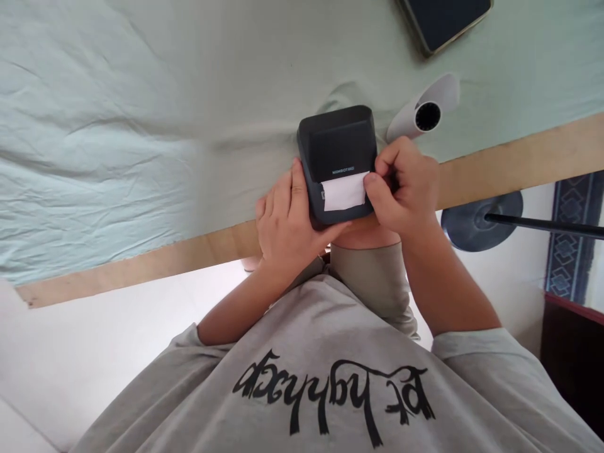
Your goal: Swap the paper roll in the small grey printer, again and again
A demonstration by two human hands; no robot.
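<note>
A black label printer (337,151) lies at the table's near edge, with a white paper strip (345,192) across its front part. My left hand (290,217) rests along the printer's left side, thumb below its near edge and fingers stretched out against its side. At the printer's right side, my right hand (406,185) pinches the right end of the white strip between thumb and forefinger. The other fingers of the right hand are curled in.
Just beyond my right hand, a white paper roll (408,123) with a dark core lies on the green cloth (236,75). A dark phone-like device (446,19) is at the top right. Below the wooden edge (207,248) stands a round black base (472,223) with a pole.
</note>
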